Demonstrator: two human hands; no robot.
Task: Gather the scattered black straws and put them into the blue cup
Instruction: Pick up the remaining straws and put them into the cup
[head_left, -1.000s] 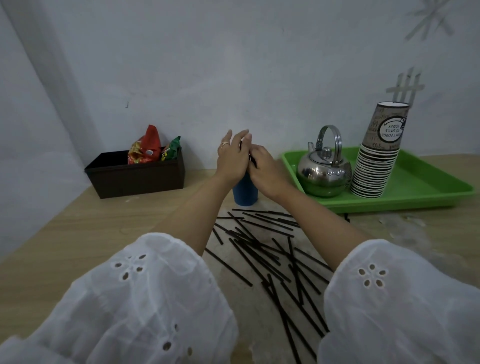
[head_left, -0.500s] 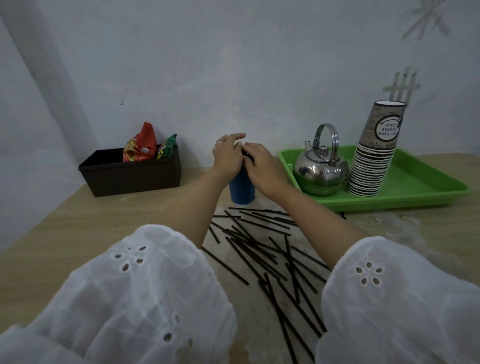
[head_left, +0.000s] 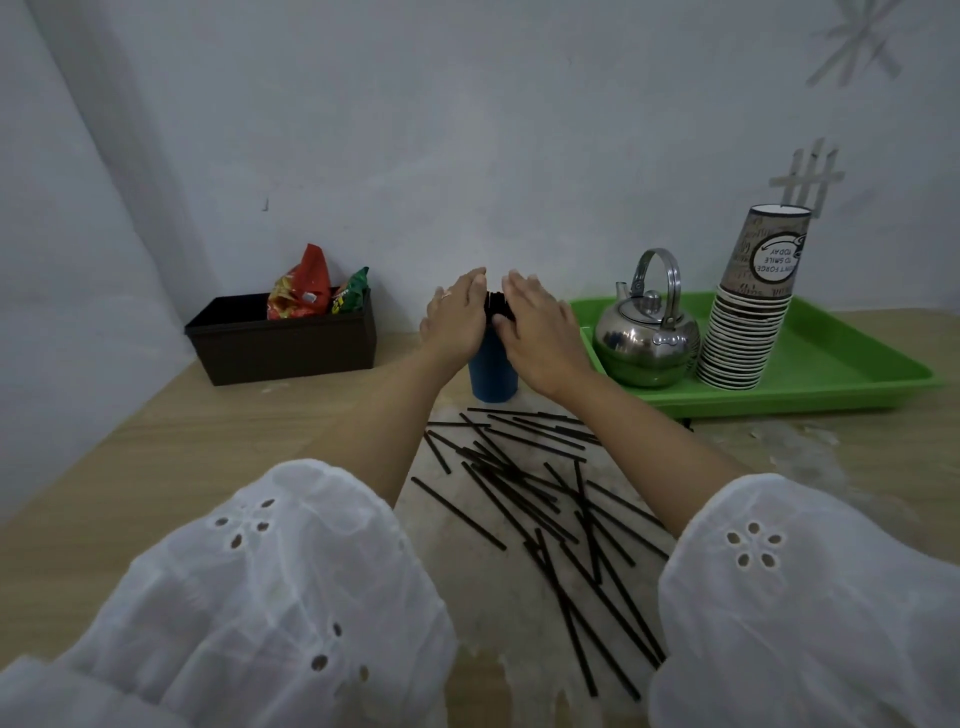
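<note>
The blue cup (head_left: 491, 374) stands at the back middle of the wooden table. A bundle of black straws (head_left: 496, 305) stands upright in it, tips showing above the rim. My left hand (head_left: 457, 322) and my right hand (head_left: 540, 332) flank the bundle with fingers stretched out and a narrow gap between them. The right thumb touches the straws. Both hands hide the cup's rim. Several more black straws (head_left: 545, 499) lie scattered on the table in front of the cup, between my forearms.
A green tray (head_left: 841, 374) at the right holds a steel kettle (head_left: 644, 338) and a stack of paper cups (head_left: 748, 312). A black box (head_left: 280, 343) with snack bags (head_left: 304, 286) sits at the left by the wall.
My hands were clasped together around the straws above the cup. They lowered the bundle into the cup, and the fingers have straightened and spread apart.
</note>
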